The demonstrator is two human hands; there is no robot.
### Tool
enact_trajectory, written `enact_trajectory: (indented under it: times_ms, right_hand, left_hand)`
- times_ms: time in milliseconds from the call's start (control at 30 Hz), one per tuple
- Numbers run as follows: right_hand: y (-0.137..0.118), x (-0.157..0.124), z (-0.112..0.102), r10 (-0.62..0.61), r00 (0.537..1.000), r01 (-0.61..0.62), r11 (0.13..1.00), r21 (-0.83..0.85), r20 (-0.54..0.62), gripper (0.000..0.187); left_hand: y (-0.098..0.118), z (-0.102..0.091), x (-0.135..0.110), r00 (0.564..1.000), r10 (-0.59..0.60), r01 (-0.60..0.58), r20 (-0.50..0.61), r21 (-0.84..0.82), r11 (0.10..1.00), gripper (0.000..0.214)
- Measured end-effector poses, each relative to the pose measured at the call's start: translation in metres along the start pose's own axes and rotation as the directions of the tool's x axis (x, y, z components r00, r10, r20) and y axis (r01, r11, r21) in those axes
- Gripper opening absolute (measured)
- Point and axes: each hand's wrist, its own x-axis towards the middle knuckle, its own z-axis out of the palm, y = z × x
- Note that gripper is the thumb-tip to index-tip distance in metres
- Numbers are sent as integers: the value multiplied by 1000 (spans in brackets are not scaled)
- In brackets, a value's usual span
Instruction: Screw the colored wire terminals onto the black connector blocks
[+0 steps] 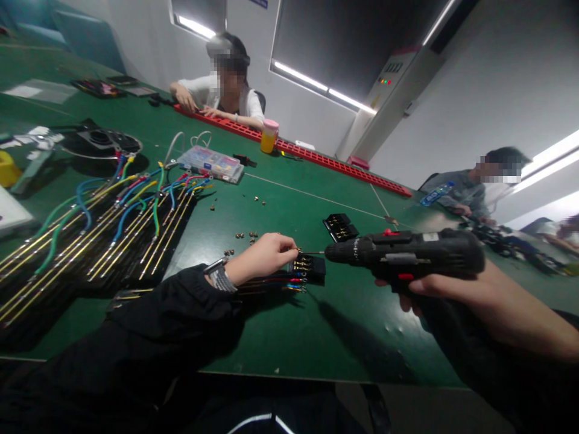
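My right hand (pixel 423 289) grips a black cordless screwdriver (pixel 407 253), held level with its bit pointing left. The bit tip meets a small screw pinched in my left hand (pixel 265 254), right above a black terminal block (pixel 308 266) lying on the green table (pixel 271 337). Red, blue and yellow wires (pixel 271 284) run out of the block toward my left wrist, which wears a watch (pixel 219 274). Several loose brass screws (pixel 242 239) lie just beyond my left hand.
A second black terminal block (pixel 340 227) lies further back. A large bundle of coloured wires on black strips (pixel 99 235) fills the left. Behind it stand a clear parts box (pixel 211 163), a yellow cup (pixel 269 136) and a long red rail (pixel 316 155). Other people sit at the far edge.
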Motion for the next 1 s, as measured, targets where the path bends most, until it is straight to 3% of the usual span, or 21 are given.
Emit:
enact_trajectory:
  times_ms: [200,600,1000]
  right_hand:
    - [-1,-3,-1,-23,1000,22,999,-43,-13,20]
    - [-1,-5,0,56,997,-57,998,-9,-60,23]
    - [-1,-5,6,268,961,-249,949,196,-76,33]
  left_hand:
    - [-1,-1,1,997,-56,61,52,-92,994,35]
    - [-1,-2,0,995,-59,70,84,-143,987,35]
    - [-7,5,1,995,-10,23,102,-131,991,33]
